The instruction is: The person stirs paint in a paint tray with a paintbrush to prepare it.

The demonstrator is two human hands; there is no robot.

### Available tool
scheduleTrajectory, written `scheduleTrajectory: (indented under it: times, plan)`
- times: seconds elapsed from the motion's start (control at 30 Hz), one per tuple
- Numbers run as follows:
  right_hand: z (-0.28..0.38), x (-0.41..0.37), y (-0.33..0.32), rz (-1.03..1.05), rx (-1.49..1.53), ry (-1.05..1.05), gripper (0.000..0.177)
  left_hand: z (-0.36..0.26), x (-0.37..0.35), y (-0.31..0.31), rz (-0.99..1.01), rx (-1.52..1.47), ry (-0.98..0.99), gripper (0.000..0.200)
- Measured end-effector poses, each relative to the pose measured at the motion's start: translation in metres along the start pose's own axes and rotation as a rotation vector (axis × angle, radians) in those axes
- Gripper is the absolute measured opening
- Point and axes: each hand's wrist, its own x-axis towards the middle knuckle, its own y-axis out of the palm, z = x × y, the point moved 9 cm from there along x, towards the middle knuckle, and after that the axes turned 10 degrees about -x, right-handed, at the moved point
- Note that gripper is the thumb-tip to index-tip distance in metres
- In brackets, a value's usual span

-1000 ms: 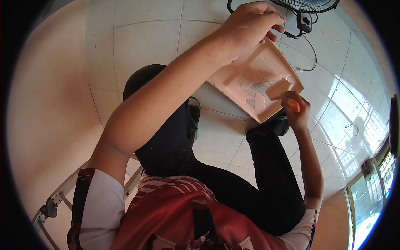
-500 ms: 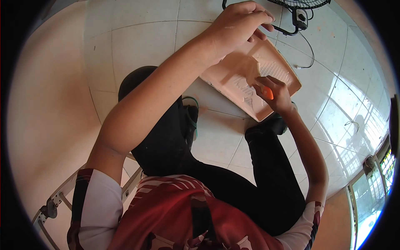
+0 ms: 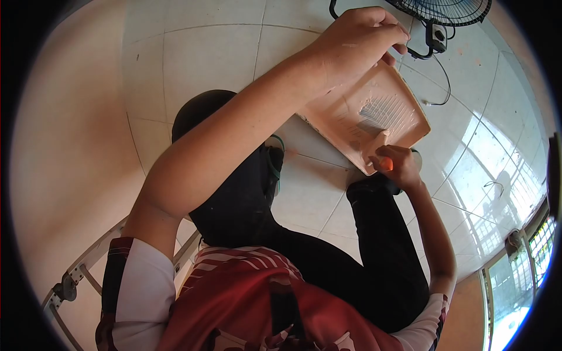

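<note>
A paint tray (image 3: pixel 404 108), coated in peach paint with a ribbed area partly scraped to grey, lies before me above the tiled floor. My left hand (image 3: pixel 372 38) is at its far edge with fingers curled over the rim; the exact contact is partly hidden by the hand and forearm. Near the tray's close right corner, my right hand (image 3: pixel 401 165) is closed round the orange handle of a paintbrush (image 3: pixel 380 140). The brush's paint-covered head points away from me and touches or hovers just over the tray's surface.
A black fan (image 3: pixel 442 11) stands beyond the tray, its white-tipped cable (image 3: pixel 448 88) trailing on the tiles. My feet in dark footwear are close to the tray. A metal ladder (image 3: pixel 88 275) is at lower left, a wall (image 3: pixel 70 146) along the left, a glazed door (image 3: pixel 509 281) at right.
My right hand has drawn the brush toward me, from mid-tray to the near corner, uncovering the ribbed area. My left hand stays at the far edge; the view has shifted slightly.
</note>
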Motion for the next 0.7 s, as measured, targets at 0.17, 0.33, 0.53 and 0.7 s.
scheduleTrajectory:
  times: [0.17, 0.33, 0.53, 0.7]
  plan:
    - [0.022, 0.020, 0.015, -0.035, 0.096, -0.011, 0.031, 0.018, 0.013, -0.003, -0.036, -0.111, -0.023, 0.023]
    - [0.026, 0.024, -0.004, -0.107, 0.132, -0.028, 0.027, 0.018, 0.011, -0.009, -0.035, -0.060, -0.024, 0.023]
    - [0.006, -0.010, -0.025, -0.128, -0.042, -0.086, 0.017, 0.007, 0.003, -0.014, -0.077, 0.005, 0.117, 0.026]
    - [0.013, -0.035, 0.004, -0.064, -0.014, -0.111, 0.017, 0.002, -0.003, -0.015, -0.151, 0.087, 0.190, 0.029]
